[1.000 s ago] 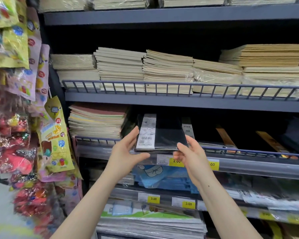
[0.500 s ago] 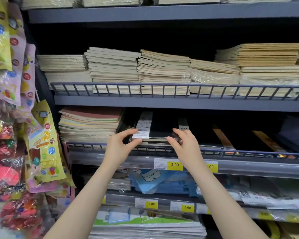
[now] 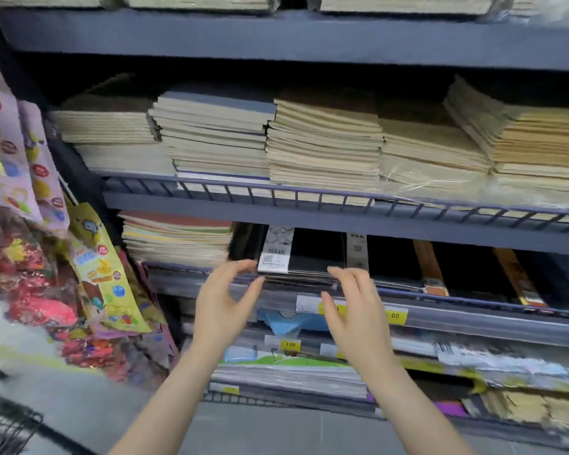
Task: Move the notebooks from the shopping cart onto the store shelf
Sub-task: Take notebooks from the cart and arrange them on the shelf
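Observation:
A black notebook (image 3: pixel 312 257) with a white barcode label lies flat on a low stack on the second shelf (image 3: pixel 457 238), behind the wire rail. My left hand (image 3: pixel 224 303) hovers just in front of its left edge, fingers spread and empty. On the other side, my right hand (image 3: pixel 358 310) is off the notebook's right edge, also spread and holding nothing. Neither hand touches the notebook. A black wire corner of the shopping cart (image 3: pixel 4 425) shows at the bottom left.
Stacks of cream notebooks (image 3: pixel 322 146) fill the shelf above. A pile of coloured notebooks (image 3: pixel 178 238) sits left of the black one. Hanging snack bags (image 3: pixel 102 267) crowd the left side. Yellow price tags (image 3: pixel 396 315) line the rail; lower shelves hold wrapped paper goods.
Both hands set the black notebook onto the shelf stack, let go and drew back toward me. The view has dipped, bringing the floor and the cart's corner into sight.

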